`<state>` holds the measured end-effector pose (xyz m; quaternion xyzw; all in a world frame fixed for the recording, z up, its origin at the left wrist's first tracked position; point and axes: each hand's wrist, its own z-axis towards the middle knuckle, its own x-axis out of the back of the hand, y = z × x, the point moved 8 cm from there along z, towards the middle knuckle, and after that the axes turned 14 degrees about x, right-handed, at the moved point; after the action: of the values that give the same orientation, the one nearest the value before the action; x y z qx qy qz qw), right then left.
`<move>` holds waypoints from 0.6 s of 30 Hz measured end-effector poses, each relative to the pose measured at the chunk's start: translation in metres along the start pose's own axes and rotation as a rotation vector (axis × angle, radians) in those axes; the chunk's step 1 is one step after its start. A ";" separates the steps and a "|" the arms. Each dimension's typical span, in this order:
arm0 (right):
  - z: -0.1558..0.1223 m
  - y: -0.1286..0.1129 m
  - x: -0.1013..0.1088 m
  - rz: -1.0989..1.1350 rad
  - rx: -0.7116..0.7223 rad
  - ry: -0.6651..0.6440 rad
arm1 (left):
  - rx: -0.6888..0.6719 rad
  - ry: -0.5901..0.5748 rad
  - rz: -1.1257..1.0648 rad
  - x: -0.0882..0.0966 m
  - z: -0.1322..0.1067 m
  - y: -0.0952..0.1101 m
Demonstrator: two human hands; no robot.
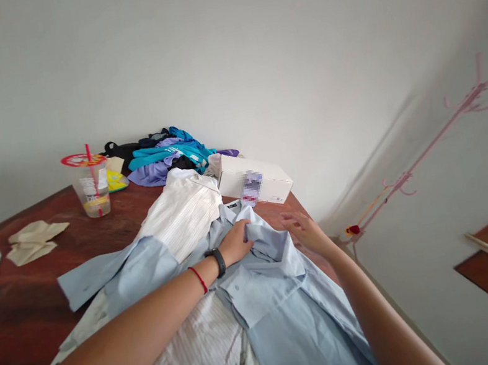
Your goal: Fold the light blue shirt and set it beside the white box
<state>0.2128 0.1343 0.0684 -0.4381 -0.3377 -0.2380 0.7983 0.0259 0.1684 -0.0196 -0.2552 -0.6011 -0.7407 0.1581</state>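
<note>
Head view, looking down a dark wooden table (23,322).

- Light blue shirt (291,319) lies along the near right part of the table, collar (268,252) at its far end. It partly overlies a white striped shirt (184,218).
- Left hand (236,243): fingers curled onto the collar fabric, grip closed on it. Black band and red cord at the wrist.
- Right hand (304,228): fingers loose and spread, grip released, just right of the collar. Cannot tell if it touches the cloth.
- State of the work, as I judge it: early. Blue sleeve (86,282) is spread flat to the left, the body is rumpled, and no neat fold shows. Only the collar end is being handled.
- Far left: plastic cup (91,187) with red straw, a crumpled beige cloth (34,239) near it.
- Far middle: heap of blue, purple and black clothes (167,152) against the wall, a white box (258,183) just right of it.
</note>
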 end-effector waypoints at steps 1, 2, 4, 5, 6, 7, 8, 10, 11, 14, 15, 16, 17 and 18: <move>-0.001 -0.021 0.001 -0.045 0.041 -0.040 | -0.003 0.000 -0.003 -0.001 0.001 -0.001; -0.005 -0.043 -0.004 -0.083 0.090 -0.108 | -0.008 0.007 -0.010 -0.001 0.001 -0.001; -0.019 -0.082 -0.026 -0.113 0.172 -0.316 | -0.009 0.016 -0.023 -0.001 0.003 -0.002; -0.028 -0.097 -0.042 -0.112 0.206 -0.434 | -0.005 0.019 -0.029 -0.002 0.003 -0.003; -0.037 -0.107 -0.056 -0.121 0.223 -0.531 | 0.000 0.019 -0.034 -0.002 0.004 -0.004; -0.046 -0.113 -0.069 -0.141 0.233 -0.606 | 0.006 0.020 -0.038 -0.003 0.005 -0.006; -0.052 -0.116 -0.079 -0.166 0.236 -0.661 | 0.010 0.020 -0.041 -0.003 0.006 -0.007; -0.059 -0.113 -0.093 -0.229 0.219 -0.717 | 0.014 0.029 -0.043 -0.003 0.007 -0.008; -0.060 -0.110 -0.096 -0.259 0.203 -0.728 | 0.013 0.035 -0.043 -0.003 0.007 -0.008; -0.057 -0.103 -0.094 -0.306 0.154 -0.727 | 0.005 0.051 -0.038 -0.003 0.007 -0.009; -0.055 -0.103 -0.090 -0.302 0.143 -0.711 | 0.002 0.054 -0.036 -0.003 0.008 -0.009; -0.052 -0.104 -0.084 -0.285 0.136 -0.687 | -0.002 0.057 -0.033 -0.003 0.008 -0.009; -0.050 -0.105 -0.075 -0.260 0.128 -0.656 | -0.004 0.060 -0.031 -0.004 0.009 -0.010; -0.047 -0.105 -0.064 -0.227 0.113 -0.619 | -0.005 0.063 -0.029 -0.004 0.010 -0.010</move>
<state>0.1153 0.0464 0.0586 -0.4043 -0.6233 -0.1619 0.6494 0.0255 0.1797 -0.0288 -0.2232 -0.5976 -0.7521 0.1654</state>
